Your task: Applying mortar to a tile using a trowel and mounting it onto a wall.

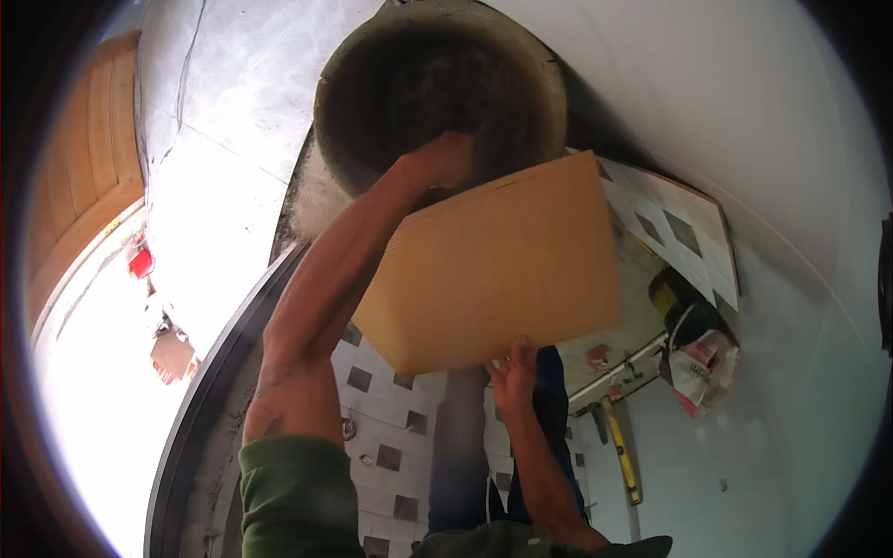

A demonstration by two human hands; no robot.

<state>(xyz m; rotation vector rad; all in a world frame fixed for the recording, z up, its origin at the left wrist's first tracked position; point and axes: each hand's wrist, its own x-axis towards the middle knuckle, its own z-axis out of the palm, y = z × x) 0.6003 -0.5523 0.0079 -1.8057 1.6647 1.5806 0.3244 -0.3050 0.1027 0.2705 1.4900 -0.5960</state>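
A large tan tile [502, 265] lies tilted in front of me, its plain back toward me and faint ribs along its left side. My right hand [514, 374] pinches the tile's near edge, thumb on top and fingers below. My left hand [445, 160] reaches past the tile's far edge into a big round tub [337, 153] with a dark inside. Its fingers look curled round something, but shadow hides what they hold. The tub's contents are too dark to make out.
A white patterned tile [665, 223] leans at the right wall. Near it lie a dark container [677, 302], a crumpled bag [702, 372] and a yellow spirit level [623, 456]. Patterned tiles [372, 418] cover the floor below me. A dark sill [209, 381] curves along the left; beyond stands a wooden door [88, 158].
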